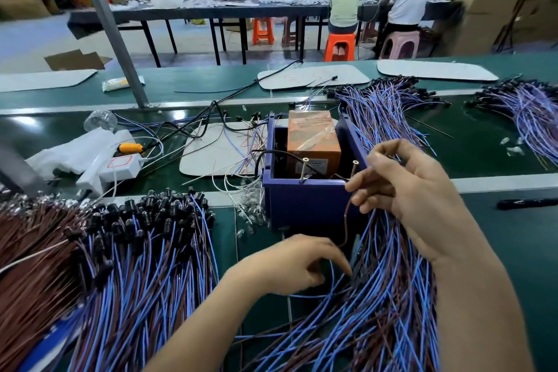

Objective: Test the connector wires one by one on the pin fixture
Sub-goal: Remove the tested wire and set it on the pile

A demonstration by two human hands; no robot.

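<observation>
One purple box, orange block inside, perhaps taped

Blue and brown wires with black connector ends lie on a dark green bench; the fixture box is purple, holding an orange block; brass-coloured pins stand on its front rim

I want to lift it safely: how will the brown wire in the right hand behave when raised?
Probably floppy: the brown wire sags in a curve below the right hand. Likely very light, being so thin. It may snag, since its lower end runs toward the wire pile.
</observation>
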